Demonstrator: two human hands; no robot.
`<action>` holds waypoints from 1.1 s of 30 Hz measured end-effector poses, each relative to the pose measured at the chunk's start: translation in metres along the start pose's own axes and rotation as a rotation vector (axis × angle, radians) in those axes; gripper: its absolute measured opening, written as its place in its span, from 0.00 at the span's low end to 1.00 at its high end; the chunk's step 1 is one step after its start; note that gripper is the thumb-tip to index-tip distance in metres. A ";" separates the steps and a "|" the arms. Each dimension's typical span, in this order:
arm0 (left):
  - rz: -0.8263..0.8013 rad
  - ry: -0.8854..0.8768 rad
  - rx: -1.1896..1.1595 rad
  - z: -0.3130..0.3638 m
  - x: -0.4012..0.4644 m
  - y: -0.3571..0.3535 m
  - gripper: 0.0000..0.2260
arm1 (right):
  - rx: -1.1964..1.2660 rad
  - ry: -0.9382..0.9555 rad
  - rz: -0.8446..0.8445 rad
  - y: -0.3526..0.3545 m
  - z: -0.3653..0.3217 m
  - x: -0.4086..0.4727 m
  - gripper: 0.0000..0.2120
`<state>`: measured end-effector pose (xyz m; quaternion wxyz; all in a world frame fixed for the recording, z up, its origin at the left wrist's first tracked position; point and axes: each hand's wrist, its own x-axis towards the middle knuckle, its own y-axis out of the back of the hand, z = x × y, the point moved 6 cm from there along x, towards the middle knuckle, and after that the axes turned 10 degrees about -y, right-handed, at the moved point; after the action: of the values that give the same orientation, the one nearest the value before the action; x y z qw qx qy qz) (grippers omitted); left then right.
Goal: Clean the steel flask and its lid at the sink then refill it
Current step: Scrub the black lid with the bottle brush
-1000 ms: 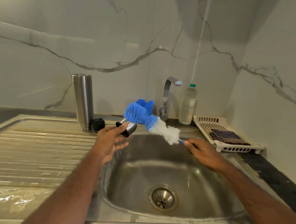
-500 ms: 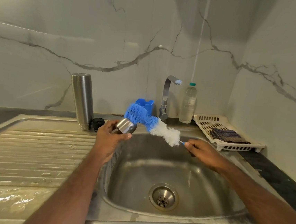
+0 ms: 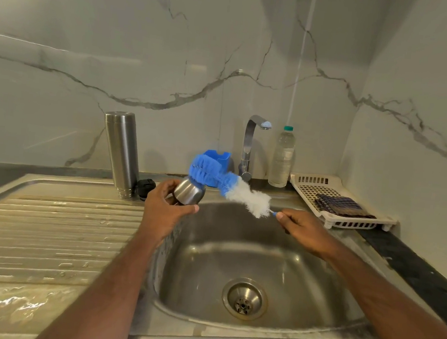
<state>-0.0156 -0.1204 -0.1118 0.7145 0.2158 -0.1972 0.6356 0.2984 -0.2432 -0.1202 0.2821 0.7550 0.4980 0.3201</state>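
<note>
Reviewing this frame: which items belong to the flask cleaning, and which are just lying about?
In use: steel lid in left hand; bottle brush in right hand; steel flask; black stopper; sink; tap.
Lying about: plastic bottle; white tray; folded cloth; blue holder.

Steel flask point(image 3: 121, 152) and lid cup point(image 3: 189, 192): brushed metal, satin sheen. Sink point(image 3: 236, 255): stainless, wet, dull-glossy. Bottle brush point(image 3: 223, 183): blue and white bristles. Tray point(image 3: 333, 204): cream matt plastic. Wall point(image 3: 146, 52): glossy marble.
</note>
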 end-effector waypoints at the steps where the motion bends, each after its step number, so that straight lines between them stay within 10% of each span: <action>1: -0.014 -0.011 0.019 0.001 -0.001 -0.004 0.32 | -0.021 0.007 -0.019 -0.004 -0.003 -0.001 0.19; 33: -0.010 0.010 0.044 -0.004 -0.002 -0.010 0.30 | -0.077 0.024 0.053 0.008 0.008 0.003 0.20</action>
<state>-0.0064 -0.1212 -0.1165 0.7136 0.2295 -0.1785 0.6374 0.3100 -0.2441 -0.1190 0.2966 0.7526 0.4684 0.3553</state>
